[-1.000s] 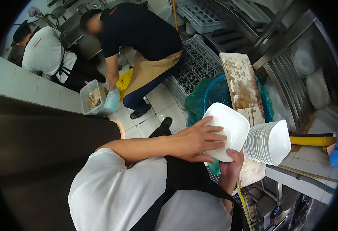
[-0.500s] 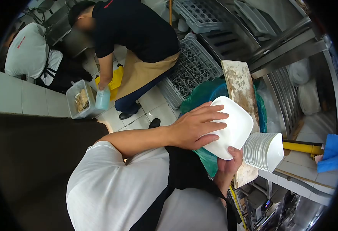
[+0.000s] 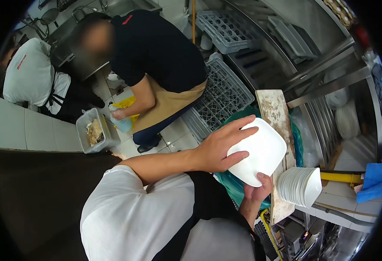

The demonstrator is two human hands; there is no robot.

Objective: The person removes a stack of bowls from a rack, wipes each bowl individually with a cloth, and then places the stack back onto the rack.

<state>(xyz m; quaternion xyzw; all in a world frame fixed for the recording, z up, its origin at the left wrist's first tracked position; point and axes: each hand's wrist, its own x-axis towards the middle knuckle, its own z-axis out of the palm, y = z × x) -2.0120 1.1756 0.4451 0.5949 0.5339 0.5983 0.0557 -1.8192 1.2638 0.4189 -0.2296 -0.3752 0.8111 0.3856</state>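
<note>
A white square plate with rounded corners (image 3: 265, 150) is tilted up in front of me. My right hand (image 3: 259, 187) grips its lower edge, thumb on the face and the other fingers mostly hidden behind. My left hand (image 3: 221, 145) lies over the plate's left side with fingers spread, fingertips over its face. To the right of my right hand, a stack of similar white dishes (image 3: 299, 187) rests on its side on a worn wooden board (image 3: 275, 108).
Green plastic bags (image 3: 236, 187) bulge beside the board. Grey dish racks (image 3: 219, 89) stand beyond. A co-worker in a dark shirt (image 3: 160, 52) bends over a spray bottle (image 3: 121, 123) near a plastic tub (image 3: 106, 143). Another person in white (image 3: 28, 74) stoops farther left. A yellow pipe (image 3: 341, 177) runs right.
My view has shifted, so most things sit slightly lower. My left fingers have slid toward the plate's upper left edge. The co-worker's hand and bottle have moved slightly.
</note>
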